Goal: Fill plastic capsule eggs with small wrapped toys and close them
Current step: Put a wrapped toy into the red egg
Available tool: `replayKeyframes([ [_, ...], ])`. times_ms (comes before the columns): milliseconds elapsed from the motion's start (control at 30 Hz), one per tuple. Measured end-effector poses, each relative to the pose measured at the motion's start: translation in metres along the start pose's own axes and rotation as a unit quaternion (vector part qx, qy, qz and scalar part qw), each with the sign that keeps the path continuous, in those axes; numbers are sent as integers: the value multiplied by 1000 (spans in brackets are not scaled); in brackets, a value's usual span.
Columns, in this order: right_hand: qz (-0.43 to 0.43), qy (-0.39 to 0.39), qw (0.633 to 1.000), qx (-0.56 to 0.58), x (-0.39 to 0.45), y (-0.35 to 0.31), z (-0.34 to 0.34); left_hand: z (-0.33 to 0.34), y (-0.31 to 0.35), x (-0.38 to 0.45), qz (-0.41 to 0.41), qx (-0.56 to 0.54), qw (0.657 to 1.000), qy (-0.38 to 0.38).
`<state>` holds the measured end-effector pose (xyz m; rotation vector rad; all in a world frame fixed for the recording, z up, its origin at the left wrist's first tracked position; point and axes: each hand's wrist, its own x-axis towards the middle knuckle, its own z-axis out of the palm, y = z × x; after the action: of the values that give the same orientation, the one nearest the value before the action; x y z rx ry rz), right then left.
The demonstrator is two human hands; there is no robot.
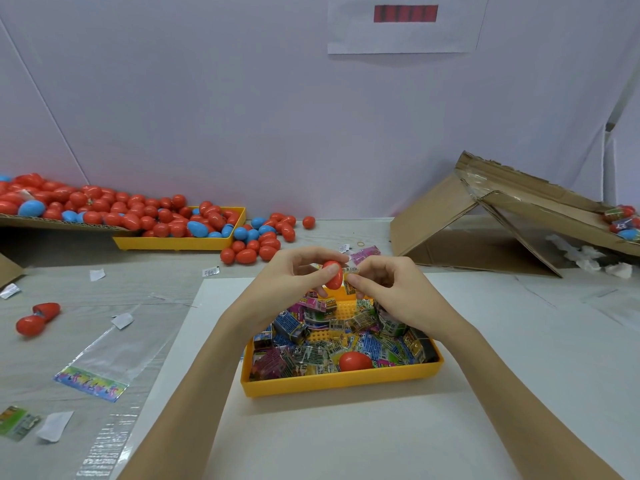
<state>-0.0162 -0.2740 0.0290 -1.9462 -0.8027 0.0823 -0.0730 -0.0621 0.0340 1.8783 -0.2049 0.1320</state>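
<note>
Head view: left hand [287, 275] grips a red egg [333, 274]; right hand [388, 289] pinches a wrapped toy [350, 270] touching the egg's right side, pointing sideways.

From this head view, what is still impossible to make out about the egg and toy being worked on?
- Red egg half: its open side, behind the left hand fingers.
- Wrapped toy: mostly covered by the right hand; only a clear wrapper edge shows, print too small.
- Whether the toy has entered the egg: the contact is hidden by fingertips.
- Yellow tray: far end behind both hands.
</note>
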Motion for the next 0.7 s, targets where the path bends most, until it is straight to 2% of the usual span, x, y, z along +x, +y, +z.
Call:
replayKeyframes([
  [367, 10, -20, 1000, 14, -1, -4, 0, 7, -2, 1, 22, -21, 999, 16],
  [533, 77, 51, 993, 72, 2, -5, 5, 7, -3, 2, 28, -32, 998, 41],
  [700, 90, 35, 988, 120, 0, -7, 6, 9, -3, 2, 33, -45, 996, 63],
])
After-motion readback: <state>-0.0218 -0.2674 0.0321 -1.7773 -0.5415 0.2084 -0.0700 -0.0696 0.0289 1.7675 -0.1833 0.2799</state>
